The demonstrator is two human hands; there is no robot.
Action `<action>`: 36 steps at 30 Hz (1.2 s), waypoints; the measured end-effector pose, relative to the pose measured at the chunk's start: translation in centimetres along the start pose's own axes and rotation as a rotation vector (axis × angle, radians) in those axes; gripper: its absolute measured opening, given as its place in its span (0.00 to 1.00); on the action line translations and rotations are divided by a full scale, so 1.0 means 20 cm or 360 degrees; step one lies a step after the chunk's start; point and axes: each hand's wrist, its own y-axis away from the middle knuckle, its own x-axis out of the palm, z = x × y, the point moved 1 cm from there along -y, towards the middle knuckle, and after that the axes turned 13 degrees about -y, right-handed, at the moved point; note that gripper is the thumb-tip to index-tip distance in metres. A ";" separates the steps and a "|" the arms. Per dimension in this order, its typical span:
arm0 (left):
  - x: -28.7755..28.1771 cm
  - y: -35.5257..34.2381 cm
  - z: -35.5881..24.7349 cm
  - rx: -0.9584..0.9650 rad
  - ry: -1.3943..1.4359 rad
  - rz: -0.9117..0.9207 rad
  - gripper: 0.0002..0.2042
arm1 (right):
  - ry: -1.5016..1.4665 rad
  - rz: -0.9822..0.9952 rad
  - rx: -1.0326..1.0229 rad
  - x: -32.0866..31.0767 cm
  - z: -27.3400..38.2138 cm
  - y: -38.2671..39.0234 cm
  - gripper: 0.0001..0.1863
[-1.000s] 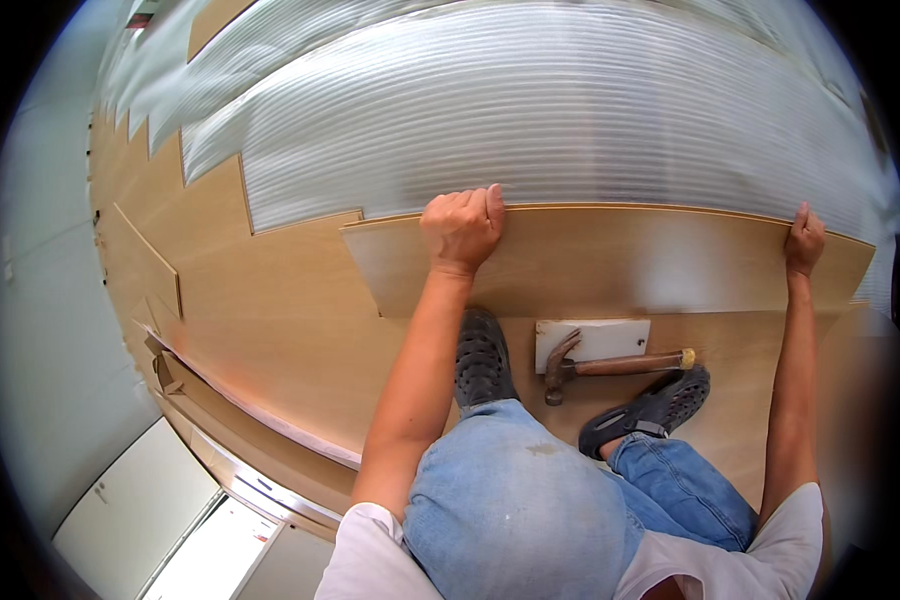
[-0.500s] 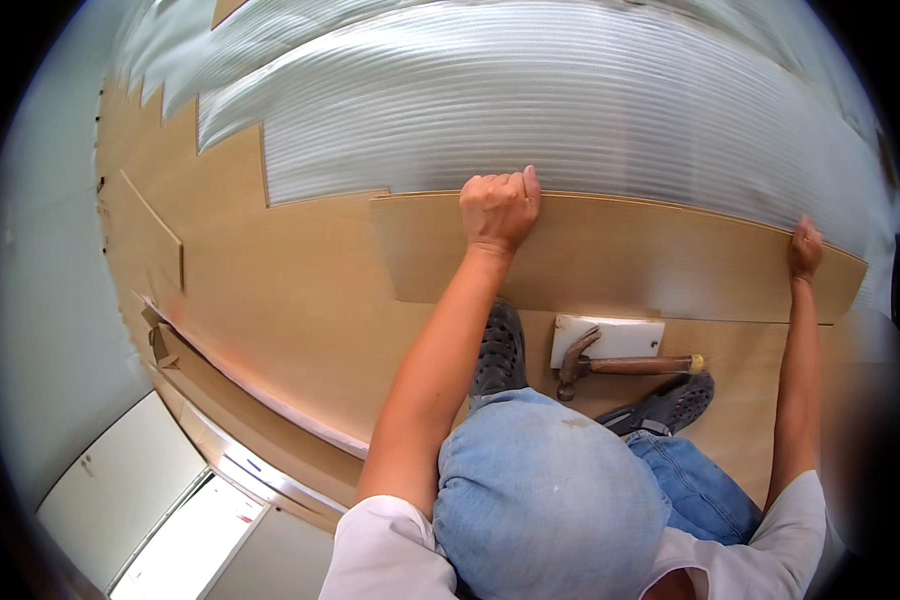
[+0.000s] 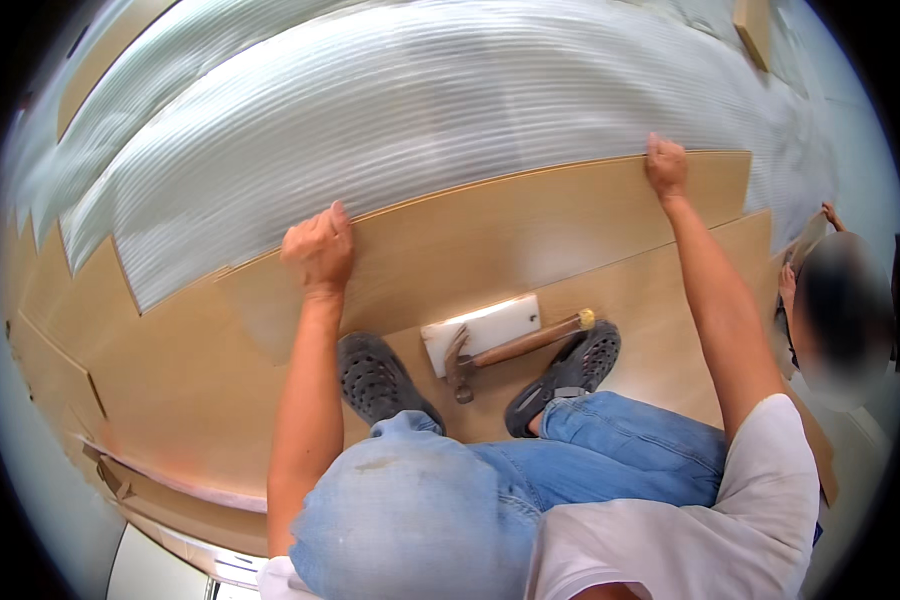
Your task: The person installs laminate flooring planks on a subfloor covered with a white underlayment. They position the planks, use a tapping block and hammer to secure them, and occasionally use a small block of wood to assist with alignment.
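Observation:
My left hand (image 3: 318,245) is closed over the far edge of a long wood-toned plank (image 3: 495,230), toward its left end. Toward the right end my right hand (image 3: 667,168) has its fingers curled on that same edge. The plank lies tilted or flat along the ribbed silver underlay (image 3: 410,100); I cannot tell which. Just on my side of it, between my dark perforated clogs (image 3: 380,375), a white block (image 3: 500,320) lies on the laid planks with a wooden-handled claw hammer (image 3: 525,345) resting over it.
Laid planks (image 3: 185,370) stretch to the left toward a pale wall (image 3: 30,460). Loose boards (image 3: 750,30) sit on the underlay at the back. A co-worker (image 3: 830,320) is at the right edge, hands on another board. An open cardboard carton (image 3: 170,500) lies lower left.
The view has swung to the right, bringing the co-worker into sight. My hands still grip the plank's edge, which now slants up toward the right in the picture.

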 end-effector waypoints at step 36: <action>-0.10 -0.27 0.51 -0.0762 0.1829 0.1707 0.25 | -0.0570 0.0760 -0.1192 0.19 1.82 0.32 0.19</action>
